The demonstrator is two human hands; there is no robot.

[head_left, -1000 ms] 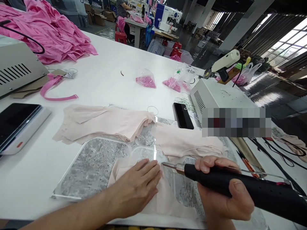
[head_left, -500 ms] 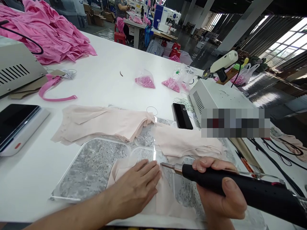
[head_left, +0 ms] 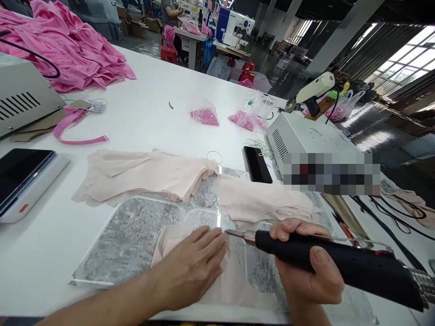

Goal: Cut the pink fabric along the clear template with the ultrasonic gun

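My left hand (head_left: 197,262) lies flat with its fingers stretched out, pressing down a pale pink fabric piece (head_left: 238,290). That piece rests on a grey marbled board (head_left: 132,240) with clear edges. My right hand (head_left: 309,267) is wrapped around a black hand tool (head_left: 353,267) with a narrow metal tip. The tip points left and meets the fabric edge beside my left fingertips; whether it touches the cloth, I cannot tell. Beyond my hands lie two stacks of pale pink fabric, the left stack (head_left: 146,176) and the right stack (head_left: 265,199).
A black phone (head_left: 258,164) lies near a grey metal box (head_left: 312,136) at right. Black cables (head_left: 390,231) run along the right side. At left are a white device (head_left: 37,185), a pink strap (head_left: 74,131) and a heap of pink fabric (head_left: 68,50). Bags of pink bits (head_left: 205,113) stand behind.
The tool's handle has tilted and shifted slightly to the left with my right hand, its tip nearer my left fingers. My left hand and the fabric stay as they were.
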